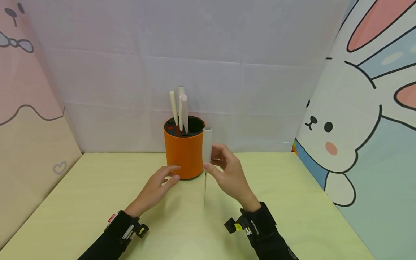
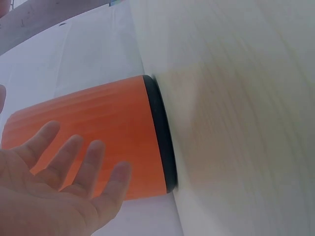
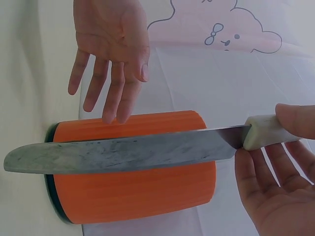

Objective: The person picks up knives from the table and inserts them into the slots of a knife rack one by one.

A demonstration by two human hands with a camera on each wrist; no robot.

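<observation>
An orange knife holder (image 1: pixel 183 155) with a black top stands upright on the table. Several white-handled utensils (image 1: pixel 183 108) stick up out of its slots. My right hand (image 1: pixel 229 173) holds a knife by its white handle (image 1: pixel 207 144), just right of the holder. The long grey blade (image 3: pixel 123 155) points down, in front of the orange body in the right wrist view. Beside the holder's lower left is my left hand (image 1: pixel 159 187), its fingers spread and holding nothing. Whether its fingertips touch the orange wall (image 2: pixel 113 123), I cannot tell.
The pale yellow table (image 1: pixel 182 231) runs back to a white sheet (image 1: pixel 211 83) behind the holder. Cartoon-printed panels flank both sides, with a rabbit (image 1: pixel 344 137) on the right one. Each wrist carries a black strap with a small camera (image 1: pixel 234 225).
</observation>
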